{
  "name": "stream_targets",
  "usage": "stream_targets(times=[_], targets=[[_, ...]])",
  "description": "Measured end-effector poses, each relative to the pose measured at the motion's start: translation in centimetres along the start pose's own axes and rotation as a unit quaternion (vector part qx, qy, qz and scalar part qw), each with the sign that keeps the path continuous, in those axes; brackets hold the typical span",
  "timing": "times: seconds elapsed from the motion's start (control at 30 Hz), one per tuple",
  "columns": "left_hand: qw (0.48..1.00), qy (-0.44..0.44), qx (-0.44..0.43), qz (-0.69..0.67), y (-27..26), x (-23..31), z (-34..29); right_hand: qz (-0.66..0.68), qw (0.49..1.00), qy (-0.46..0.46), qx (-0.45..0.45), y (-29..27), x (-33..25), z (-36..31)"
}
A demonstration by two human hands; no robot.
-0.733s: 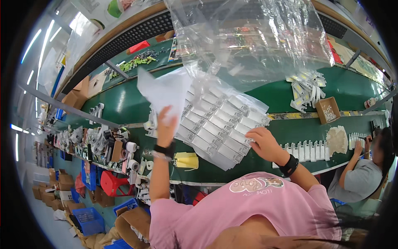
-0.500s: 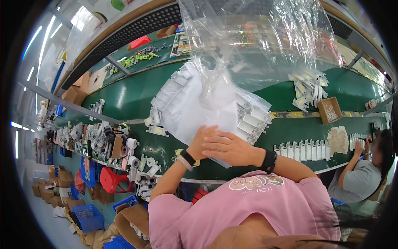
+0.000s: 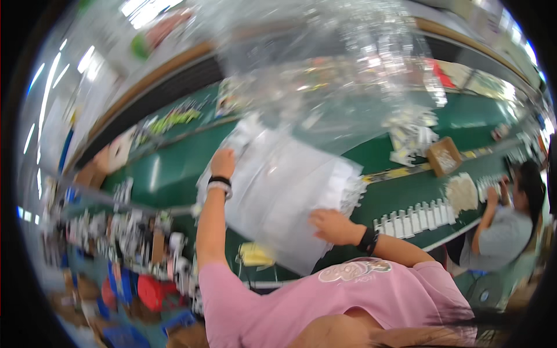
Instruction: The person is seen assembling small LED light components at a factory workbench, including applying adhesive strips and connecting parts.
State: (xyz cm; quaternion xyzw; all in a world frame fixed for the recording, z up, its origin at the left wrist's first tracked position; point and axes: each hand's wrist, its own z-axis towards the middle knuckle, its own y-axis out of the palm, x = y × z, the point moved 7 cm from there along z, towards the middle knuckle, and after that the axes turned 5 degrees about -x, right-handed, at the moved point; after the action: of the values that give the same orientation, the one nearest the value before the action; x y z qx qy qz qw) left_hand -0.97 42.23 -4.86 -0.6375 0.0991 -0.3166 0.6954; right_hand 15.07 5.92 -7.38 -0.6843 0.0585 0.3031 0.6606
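Observation:
A translucent white plastic sheet (image 3: 275,185) is spread over a pile of white parts (image 3: 351,197) on the green worktable, its near corner tilted toward me. At its upper left edge my left hand (image 3: 223,162) is closed on the sheet, its fingers slightly blurred. My right hand (image 3: 336,227) rests over the sheet's lower right side, fingers bent but apart. Hardly any of the parts beneath shows except at the right edge. Clear plastic film (image 3: 325,64) hangs above and beyond the sheet, smeared by motion.
White parts stand in a row (image 3: 415,219) to the right, with a small cardboard box (image 3: 444,156) and more loose parts (image 3: 412,136) behind them. Another person (image 3: 502,226) works at the far right. Something yellow (image 3: 255,254) lies near the front edge; a red stool (image 3: 155,292) stands lower left.
My hands were together over the middle of the sheet. The left has moved up and left, the right slightly right and down, and the sheet now lies broader and flatter. The view has shifted.

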Motion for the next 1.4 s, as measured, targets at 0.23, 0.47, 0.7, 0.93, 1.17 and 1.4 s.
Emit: stream_targets(times=[0.23, 0.47, 0.7, 0.93, 1.17, 1.4], targets=[[0.967, 0.012, -0.037, 0.252, 10.9, -2.1, 4.6, 0.022, 0.999, 0.019, 0.038, 2.4, 2.1, -0.9], [0.988, -0.022, -0.005, 0.151, 9.2, -4.2, 6.9, 0.046, 0.997, 0.025, 0.054, 1.2, 1.6, -0.6], [0.998, 0.028, 0.05, 0.0, 1.9, -0.6, 2.6, 0.06, 0.99, 0.002, 0.131, -0.7, 0.7, -5.4], [0.973, 0.043, 0.066, -0.215, -10.9, 21.7, -13.2, 0.126, 0.973, 0.048, 0.189, -3.5, 1.7, -15.2], [0.935, 0.281, -0.084, -0.198, 0.6, 41.7, -25.3, 0.223, 0.952, 0.126, 0.165, -2.4, 4.4, -24.2], [0.969, 0.228, -0.096, -0.029, 11.9, 40.1, -30.4, 0.188, 0.965, 0.161, 0.082, -1.4, 6.3, -30.0]])
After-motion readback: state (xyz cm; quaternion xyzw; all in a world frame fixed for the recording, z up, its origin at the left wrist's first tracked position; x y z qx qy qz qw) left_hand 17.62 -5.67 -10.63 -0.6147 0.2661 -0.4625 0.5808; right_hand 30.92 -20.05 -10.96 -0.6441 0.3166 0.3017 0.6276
